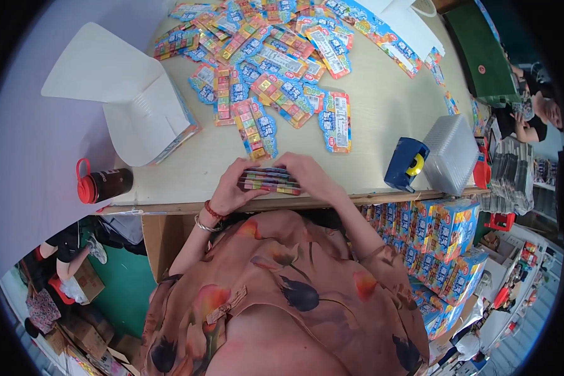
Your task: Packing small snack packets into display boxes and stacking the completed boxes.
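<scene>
Between my two hands, at the near edge of the table, is a small stack of candy blister packs (271, 182), seen edge-on with coloured sweets showing. My left hand (232, 185) closes on the stack's left end, a red beaded bracelet and a bangle on its wrist. At the right end my right hand (308, 177) grips the same stack. Just beyond them lies a single candy pack (255, 128), and behind it spreads a loose pile of such packs (276, 59) in blue card, some face up, some showing their backs.
An open white display box (145, 122) stands at left, near a dark bottle with a red lid (109, 183). On the right are a blue tape dispenser (407, 164) and stacked clear plastic trays (449, 153). Packed boxes (442, 232) are piled below the table's right edge. Other people are in the background.
</scene>
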`<action>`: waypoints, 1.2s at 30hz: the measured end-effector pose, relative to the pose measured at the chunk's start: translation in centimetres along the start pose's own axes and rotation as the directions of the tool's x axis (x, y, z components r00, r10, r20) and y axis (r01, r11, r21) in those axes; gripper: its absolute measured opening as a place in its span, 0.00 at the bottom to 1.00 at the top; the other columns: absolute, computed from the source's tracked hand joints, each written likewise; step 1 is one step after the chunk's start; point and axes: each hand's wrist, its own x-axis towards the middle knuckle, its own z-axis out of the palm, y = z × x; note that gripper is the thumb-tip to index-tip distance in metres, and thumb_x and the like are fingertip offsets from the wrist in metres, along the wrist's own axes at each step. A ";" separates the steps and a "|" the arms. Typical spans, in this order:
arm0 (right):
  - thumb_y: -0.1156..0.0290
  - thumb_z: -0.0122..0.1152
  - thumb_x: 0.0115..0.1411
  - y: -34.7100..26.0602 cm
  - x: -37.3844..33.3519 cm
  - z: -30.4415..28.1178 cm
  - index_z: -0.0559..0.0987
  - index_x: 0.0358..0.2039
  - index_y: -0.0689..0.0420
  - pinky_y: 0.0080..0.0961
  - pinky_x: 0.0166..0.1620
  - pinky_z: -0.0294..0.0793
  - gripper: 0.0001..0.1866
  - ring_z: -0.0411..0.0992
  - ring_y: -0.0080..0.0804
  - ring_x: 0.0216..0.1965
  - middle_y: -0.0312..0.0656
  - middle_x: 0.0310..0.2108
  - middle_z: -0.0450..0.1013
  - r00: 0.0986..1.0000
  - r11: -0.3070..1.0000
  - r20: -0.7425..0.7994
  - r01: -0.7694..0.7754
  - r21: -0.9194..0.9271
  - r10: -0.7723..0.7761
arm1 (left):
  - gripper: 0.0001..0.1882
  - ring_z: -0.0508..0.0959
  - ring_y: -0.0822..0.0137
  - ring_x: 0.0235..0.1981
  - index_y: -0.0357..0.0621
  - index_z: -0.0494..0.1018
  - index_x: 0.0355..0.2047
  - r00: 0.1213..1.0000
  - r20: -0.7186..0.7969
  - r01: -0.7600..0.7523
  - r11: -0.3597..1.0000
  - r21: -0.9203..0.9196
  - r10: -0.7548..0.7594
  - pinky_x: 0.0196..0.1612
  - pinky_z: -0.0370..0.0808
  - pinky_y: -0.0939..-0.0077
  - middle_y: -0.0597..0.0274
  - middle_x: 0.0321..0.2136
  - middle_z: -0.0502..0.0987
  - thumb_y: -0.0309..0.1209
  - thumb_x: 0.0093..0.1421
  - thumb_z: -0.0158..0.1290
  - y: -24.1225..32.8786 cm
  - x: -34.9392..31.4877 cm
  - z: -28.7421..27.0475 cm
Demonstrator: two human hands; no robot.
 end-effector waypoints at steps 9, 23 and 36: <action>0.52 0.70 0.45 0.0 8.4 2.9 0.65 0.48 0.64 0.39 0.47 0.66 0.38 0.64 0.43 0.49 0.51 0.42 0.64 0.950 0.732 -0.286 -0.281 -0.620 0.123 | 0.32 0.74 0.64 0.43 0.40 0.66 0.47 0.987 -0.041 0.157 0.987 0.019 -0.156 0.44 0.76 0.73 0.57 0.46 0.67 0.28 0.43 0.70 1.2 -1.0 -3.9; 0.59 0.53 0.61 -2.8 7.3 -1.4 0.77 0.38 0.54 0.38 0.34 0.70 0.13 0.74 0.44 0.31 0.47 0.29 0.75 0.956 0.988 0.263 -0.105 -0.109 0.131 | 0.58 0.68 0.58 0.52 0.46 0.43 0.66 0.981 -0.141 0.100 0.973 -0.206 -0.131 0.53 0.71 0.66 0.51 0.50 0.66 0.27 0.41 0.71 0.7 -0.5 -1.9; 0.70 0.59 0.56 0.8 5.5 -3.0 0.72 0.32 0.60 0.25 0.32 0.67 0.08 0.68 0.29 0.25 0.41 0.21 0.72 0.988 0.994 -0.131 -0.094 -0.064 0.085 | 0.47 0.63 0.54 0.56 0.42 0.56 0.56 0.986 -0.063 0.155 0.987 -0.042 -0.158 0.53 0.69 0.66 0.48 0.55 0.59 0.29 0.38 0.72 0.6 -0.3 -2.3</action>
